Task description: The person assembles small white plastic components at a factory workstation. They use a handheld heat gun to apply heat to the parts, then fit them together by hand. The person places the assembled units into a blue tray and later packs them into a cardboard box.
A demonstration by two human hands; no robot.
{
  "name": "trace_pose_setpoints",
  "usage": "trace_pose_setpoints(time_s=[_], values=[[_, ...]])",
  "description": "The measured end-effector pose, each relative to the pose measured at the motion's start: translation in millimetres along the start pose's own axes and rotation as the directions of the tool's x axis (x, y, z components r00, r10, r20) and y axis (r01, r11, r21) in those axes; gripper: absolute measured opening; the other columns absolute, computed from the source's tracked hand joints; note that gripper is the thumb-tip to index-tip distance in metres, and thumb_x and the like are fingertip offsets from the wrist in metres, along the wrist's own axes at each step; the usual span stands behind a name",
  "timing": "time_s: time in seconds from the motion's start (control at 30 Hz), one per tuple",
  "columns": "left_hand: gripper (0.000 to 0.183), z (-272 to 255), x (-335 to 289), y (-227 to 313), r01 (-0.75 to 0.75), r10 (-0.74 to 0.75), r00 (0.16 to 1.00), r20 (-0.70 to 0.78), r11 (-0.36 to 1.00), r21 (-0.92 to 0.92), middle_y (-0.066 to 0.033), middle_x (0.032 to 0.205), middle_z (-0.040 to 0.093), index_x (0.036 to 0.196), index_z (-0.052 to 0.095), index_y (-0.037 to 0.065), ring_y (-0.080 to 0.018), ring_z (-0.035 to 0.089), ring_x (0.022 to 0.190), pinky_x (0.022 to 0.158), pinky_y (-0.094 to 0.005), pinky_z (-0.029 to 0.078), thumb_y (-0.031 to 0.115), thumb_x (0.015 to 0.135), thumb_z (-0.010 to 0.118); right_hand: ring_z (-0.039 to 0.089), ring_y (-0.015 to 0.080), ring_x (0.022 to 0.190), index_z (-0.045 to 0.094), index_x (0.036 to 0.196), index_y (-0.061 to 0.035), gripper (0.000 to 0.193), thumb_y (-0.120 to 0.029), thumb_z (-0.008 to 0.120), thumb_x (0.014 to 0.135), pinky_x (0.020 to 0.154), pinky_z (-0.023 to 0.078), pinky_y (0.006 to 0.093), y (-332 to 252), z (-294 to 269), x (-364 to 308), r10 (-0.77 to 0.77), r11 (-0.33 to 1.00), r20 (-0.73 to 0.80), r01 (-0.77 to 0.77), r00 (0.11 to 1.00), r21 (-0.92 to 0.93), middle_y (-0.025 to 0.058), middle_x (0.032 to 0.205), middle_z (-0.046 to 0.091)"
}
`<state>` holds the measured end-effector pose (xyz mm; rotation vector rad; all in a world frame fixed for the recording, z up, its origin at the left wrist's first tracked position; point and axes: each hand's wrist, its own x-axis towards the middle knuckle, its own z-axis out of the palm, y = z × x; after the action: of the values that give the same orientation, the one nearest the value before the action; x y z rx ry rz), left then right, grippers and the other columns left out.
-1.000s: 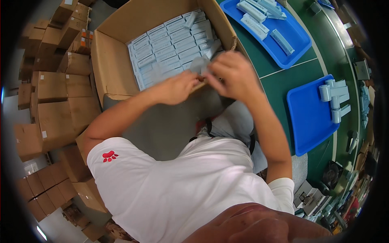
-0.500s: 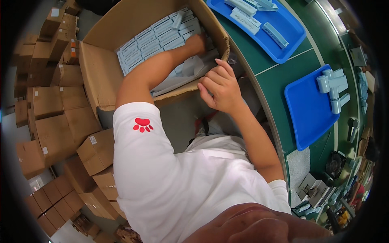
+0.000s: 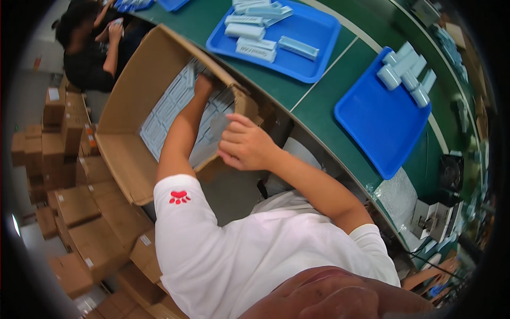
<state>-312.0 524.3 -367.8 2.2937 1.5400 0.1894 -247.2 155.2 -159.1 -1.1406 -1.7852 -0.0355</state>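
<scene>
A large open cardboard carton (image 3: 125, 106) stands in front of me, packed with rows of slim pale-blue boxes (image 3: 159, 125). Down inside it, at the far right part of the rows, is my left hand (image 3: 204, 84); its fingers are hidden and blurred, so what they hold cannot be made out. One slim box (image 3: 190, 74) lies raised on top of the rows beside that hand. My right hand (image 3: 247, 142) is closed at the carton's near right edge, fingers curled on the cardboard. A clear plastic sheet (image 3: 217, 127) shows inside, next to this hand.
On the green table (image 3: 297, 114) sit a blue tray (image 3: 329, 40) with several slim boxes (image 3: 255, 50) and another blue tray (image 3: 380, 133) with pale-blue cylinder-headed devices (image 3: 401, 72). Stacked cartons (image 3: 101, 228) fill the left. A co-worker (image 3: 87, 50) sits at far left; another person's hand (image 3: 438, 274) shows lower right.
The view has turned, shifting the trays leftward and bringing a co-worker into sight. My left hand remains inside the carton, and my right hand stays at its edge.
</scene>
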Motion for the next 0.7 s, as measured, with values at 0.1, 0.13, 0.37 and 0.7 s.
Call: trace_pose_setpoints(time_s=[0.1, 0.13, 0.37, 0.7], values=[[0.084, -21.8, -5.3, 11.1, 0.01, -0.016, 0.999, -0.051, 0.994, -0.104, -0.0353, 0.127, 0.065, 0.131, 0.057, -0.006, -0.0473, 0.066, 0.117, 0.098, -0.0477, 0.054, 0.044, 0.07, 0.085, 0.057, 0.0227, 0.085, 0.058, 0.078, -0.0112, 0.018, -0.017, 0.074, 0.085, 0.115, 0.044, 0.045, 5.8, -2.6, -7.6, 0.027, 0.999, -0.044, -0.029, 0.999, -0.039, 0.0024, 0.08, 0.052], [0.075, -45.5, -14.1, 29.7, -0.007, -0.002, 0.997, -0.079, 0.994, -0.107, -0.0304, 0.121, 0.069, 0.129, 0.057, -0.009, -0.0419, 0.071, 0.108, 0.092, -0.0437, 0.056, 0.035, 0.074, 0.081, 0.057, 0.0225, 0.085, 0.059, 0.079, -0.011, 0.017, -0.017, 0.073, 0.086, 0.115, 0.044, 0.0449, 10.2, -3.0, -9.7, 0.031, 0.999, -0.085, -0.034, 0.996, -0.041, 0.0019, 0.08, 0.053], [0.04, -240.8, -54.5, 47.5, -0.304, 0.056, 0.932, -0.358, 0.659, -0.688, -0.0148, 0.117, 0.064, 0.127, 0.054, -0.002, -0.0206, 0.067, 0.096, 0.086, -0.0344, 0.056, -0.002, 0.086, 0.06, 0.057, 0.022, 0.087, 0.061, 0.076, -0.0104, 0.017, -0.017, 0.071, 0.088, 0.116, 0.043, 0.0444, 12.1, 14.6, -11.4, -0.018, 0.999, -0.23, 0.025, 0.973, 0.028, 0.0017, 0.079, 0.055], [0.04, -195.3, -108.4, 339.6, -0.966, 0.977, 0.21, -0.028, 0.212, 0.146, -0.0157, 0.113, 0.07, 0.117, 0.063, 0.007, -0.0395, 0.062, 0.111, 0.097, -0.0473, 0.051, 0.004, 0.078, 0.071, 0.057, 0.0242, 0.087, 0.061, 0.077, -0.0091, 0.019, -0.019, 0.071, 0.089, 0.117, 0.041, 0.0461, 6.7, 6.0, -13.8, -0.037, 0.999, -0.139, 0.04, 0.99, 0.022, 0.004, 0.079, 0.055]])
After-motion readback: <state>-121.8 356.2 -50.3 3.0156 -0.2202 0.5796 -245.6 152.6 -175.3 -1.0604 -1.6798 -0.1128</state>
